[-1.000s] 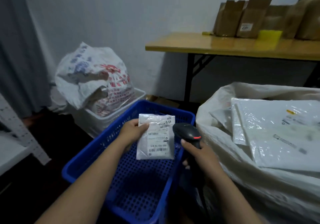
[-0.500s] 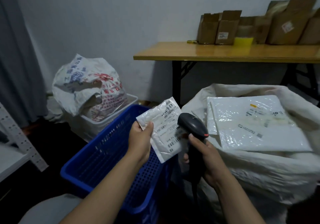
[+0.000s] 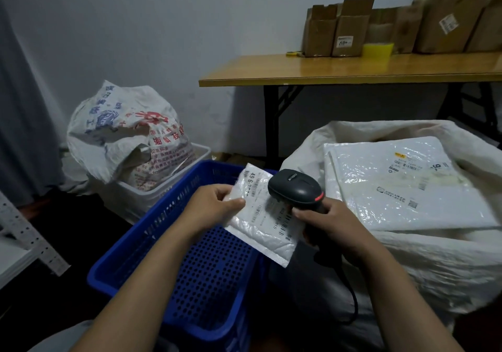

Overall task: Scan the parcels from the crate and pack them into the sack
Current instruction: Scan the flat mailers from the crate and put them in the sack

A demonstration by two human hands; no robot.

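Where the parcel is: the parcel (image 3: 262,225), a small white padded mailer with its printed label facing up, is held in the air over the right rim of the crate, tilted, just left of the sack.
Left hand: the left hand (image 3: 214,205) grips the parcel's left edge, thumb on the label side and fingers curled beneath.
Right hand: the right hand (image 3: 328,222) has its fingers wrapped round the handle of the scanner.
Scanner: the scanner (image 3: 294,188) is black and handheld, with a red band near the handle. Its head sits over the far right part of the label. Contact with the parcel cannot be determined.
Cable: a dark cable (image 3: 351,297) hangs from the handle, in front of the sack.
Crate: the crate (image 3: 152,239) is blue perforated plastic, near and left of centre, below the left forearm.
Sack: the sack (image 3: 434,264) is white and woven, open at the mouth, immediately right of the crate.
Packed parcels: large flat white mailers (image 3: 402,188) lie label-up in the sack's mouth.
Table: a wooden table (image 3: 353,70) stands far right against the wall and carries cardboard boxes (image 3: 350,31).
Far left: a printed bag (image 3: 127,134) sits in a white bin (image 3: 152,192) just beyond the crate.
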